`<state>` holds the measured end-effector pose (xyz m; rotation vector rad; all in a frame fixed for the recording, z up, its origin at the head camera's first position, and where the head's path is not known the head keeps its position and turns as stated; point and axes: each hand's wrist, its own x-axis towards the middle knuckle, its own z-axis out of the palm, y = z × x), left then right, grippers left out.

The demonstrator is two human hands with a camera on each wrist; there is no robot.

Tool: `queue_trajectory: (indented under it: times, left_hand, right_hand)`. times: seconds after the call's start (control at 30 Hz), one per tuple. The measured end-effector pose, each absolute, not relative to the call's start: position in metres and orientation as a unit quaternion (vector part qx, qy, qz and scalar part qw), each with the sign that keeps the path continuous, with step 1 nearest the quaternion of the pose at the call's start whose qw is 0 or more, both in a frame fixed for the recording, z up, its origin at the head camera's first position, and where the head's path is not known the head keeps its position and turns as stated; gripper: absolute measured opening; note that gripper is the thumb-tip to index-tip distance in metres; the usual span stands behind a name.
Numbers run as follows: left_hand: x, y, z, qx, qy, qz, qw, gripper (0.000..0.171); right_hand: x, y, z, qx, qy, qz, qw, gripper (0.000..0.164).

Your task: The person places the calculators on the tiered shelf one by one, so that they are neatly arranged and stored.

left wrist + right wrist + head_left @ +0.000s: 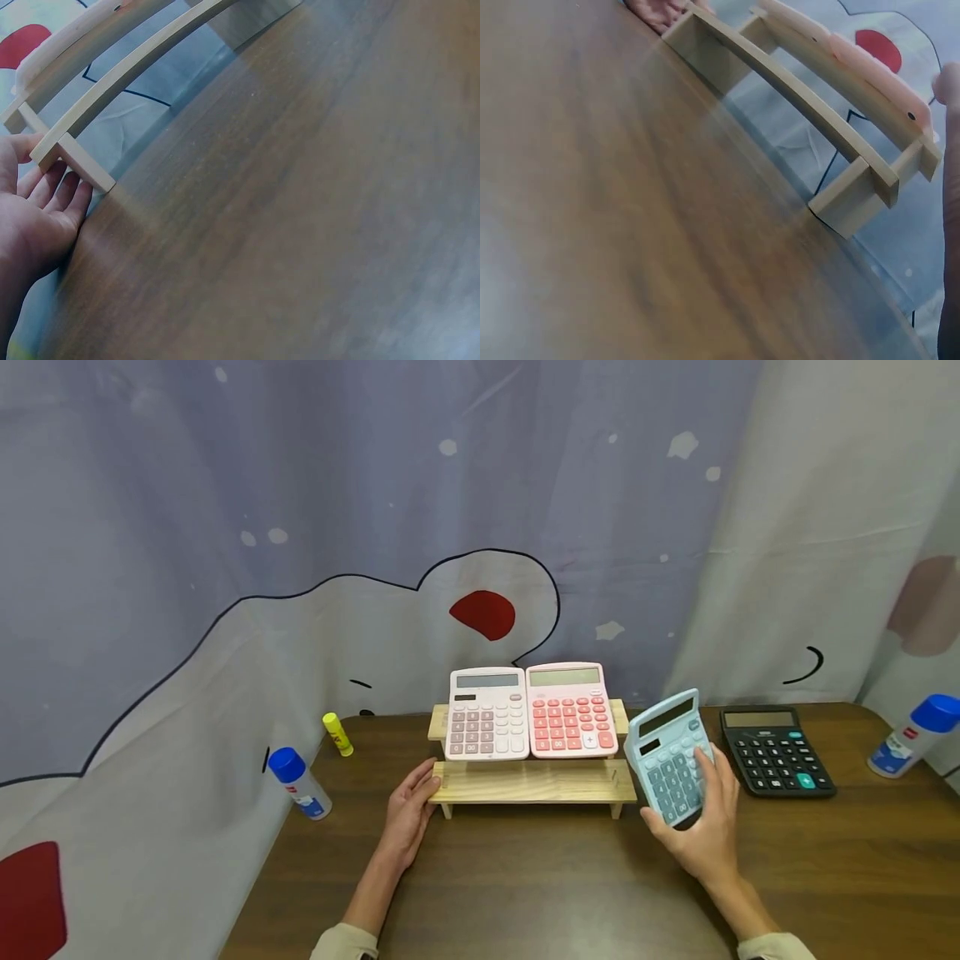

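Note:
My right hand (708, 839) holds a light blue calculator (670, 760), tilted, between the thumb at its lower edge and the fingers at its right side. It is just right of a two-step wooden rack (532, 783). My left hand (408, 814) grips the left end of the rack's front step; in the left wrist view, the thumb lies over the end and the fingers are below it. On the upper step a white calculator (487, 714) and a pink calculator (572, 710) lean side by side. The right wrist view hides the blue calculator.
A black calculator (777, 752) lies on the brown table (540, 877), right of my right hand. A blue-capped bottle (300, 783) and a yellow glue stick (338, 734) are at the left; another blue-capped bottle (911, 737) stands far right. A patterned curtain (360, 510) hangs behind.

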<state>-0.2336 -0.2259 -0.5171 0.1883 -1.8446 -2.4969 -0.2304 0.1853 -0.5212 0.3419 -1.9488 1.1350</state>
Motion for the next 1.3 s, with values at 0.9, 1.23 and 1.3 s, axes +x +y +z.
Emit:
queue_trajectory:
  times: [0.9, 1.23, 1.3]
  left_hand:
    - [-0.234, -0.227, -0.515, 0.061, -0.59, -0.805, 0.012, 0.057]
    - [-0.236, -0.227, -0.517, 0.066, -0.586, -0.807, 0.014, 0.056]
    - [-0.236, -0.227, -0.518, 0.068, -0.586, -0.807, 0.015, 0.056]
  right_hand:
    - [-0.197, 0.139, -0.52, 0.384, -0.761, 0.35, 0.389, 0.106]
    - [-0.193, 0.119, -0.522, 0.409, -0.793, 0.321, 0.318, 0.107]
    - [-0.192, 0.115, -0.523, 0.412, -0.801, 0.311, 0.303, 0.108]
